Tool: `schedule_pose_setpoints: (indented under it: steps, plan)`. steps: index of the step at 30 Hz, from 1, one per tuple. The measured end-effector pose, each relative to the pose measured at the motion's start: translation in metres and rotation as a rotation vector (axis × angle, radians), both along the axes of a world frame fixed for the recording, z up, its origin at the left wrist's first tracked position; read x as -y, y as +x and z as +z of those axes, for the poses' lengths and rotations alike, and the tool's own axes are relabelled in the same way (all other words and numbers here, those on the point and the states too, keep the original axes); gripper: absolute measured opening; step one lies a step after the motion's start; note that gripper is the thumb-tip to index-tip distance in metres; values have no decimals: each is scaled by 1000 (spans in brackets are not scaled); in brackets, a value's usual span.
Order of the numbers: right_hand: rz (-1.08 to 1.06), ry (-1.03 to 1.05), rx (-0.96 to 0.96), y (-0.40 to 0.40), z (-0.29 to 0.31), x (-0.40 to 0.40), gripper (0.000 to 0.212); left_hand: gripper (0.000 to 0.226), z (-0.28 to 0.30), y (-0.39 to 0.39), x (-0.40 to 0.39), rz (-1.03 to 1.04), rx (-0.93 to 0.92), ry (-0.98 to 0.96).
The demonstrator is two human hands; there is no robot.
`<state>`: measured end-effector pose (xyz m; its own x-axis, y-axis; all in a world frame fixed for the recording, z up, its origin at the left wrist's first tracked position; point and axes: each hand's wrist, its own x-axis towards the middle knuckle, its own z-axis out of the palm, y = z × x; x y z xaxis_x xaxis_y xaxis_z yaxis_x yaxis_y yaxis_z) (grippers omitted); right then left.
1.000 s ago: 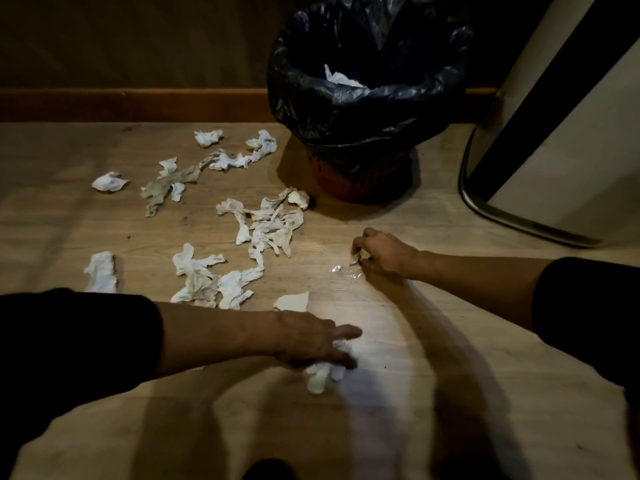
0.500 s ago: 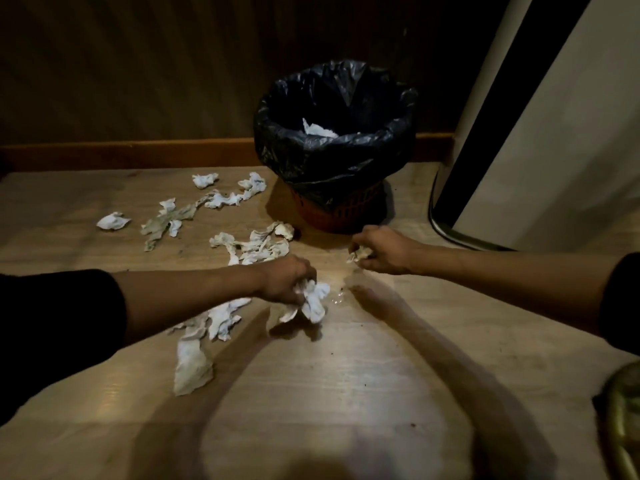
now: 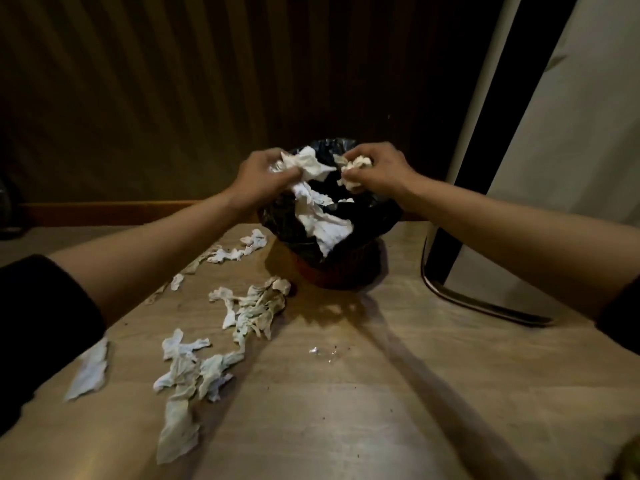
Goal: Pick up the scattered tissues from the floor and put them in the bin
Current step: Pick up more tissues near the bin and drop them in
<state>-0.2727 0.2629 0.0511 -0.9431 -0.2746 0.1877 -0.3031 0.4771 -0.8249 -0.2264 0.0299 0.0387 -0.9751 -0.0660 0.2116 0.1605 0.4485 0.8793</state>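
Note:
Both hands are raised over the bin [image 3: 349, 268], a reddish basket lined with a black bag [image 3: 277, 216]. My left hand [image 3: 263, 176] is shut on a long white tissue [image 3: 322, 220] that hangs down over the bin's mouth. My right hand [image 3: 377, 169] is shut on a small crumpled tissue wad [image 3: 356, 168] above the bin's right side. Several white tissues lie on the wooden floor to the left: a heap [image 3: 256, 310] near the bin's foot, a strip [image 3: 190, 372] nearer me, a flat one [image 3: 90, 372] under my left forearm, and small ones [image 3: 242, 249] by the wall.
A tall white appliance with a dark edge [image 3: 540, 188] stands right of the bin, its curved metal base rail [image 3: 485, 306] on the floor. A wood-panelled wall and skirting board [image 3: 104, 213] close the back. A small shiny scrap [image 3: 323, 353] lies mid-floor.
Both hands have lifted from the floor to above the bin, each carrying its tissue. The view has tilted upward.

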Motion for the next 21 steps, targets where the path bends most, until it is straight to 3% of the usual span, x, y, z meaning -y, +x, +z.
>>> schedule_pose_setpoints:
  steps: [4,7,10,13,16,18,21]
  plan:
    - [-22,-238,308,-34,2,12,60,24,13,-36,-5,147,48,139]
    - [-49,-338,425,-46,2,18,50,30,23,-56,-15,182,94,254]
    - [-96,-326,425,-45,2,18,49,39,24,-73,-19,210,73,255]
    - [-124,-333,413,-33,3,15,34,50,21,-83,-22,199,78,126]
    - [-103,-290,404,-13,1,5,26,57,14,-79,-23,60,185,-181]
    - [-71,-229,393,1,-6,-4,26,48,7,-66,-23,35,180,-369]
    - [-16,-72,371,19,-18,-12,22,38,-6,-42,-25,20,37,-493]
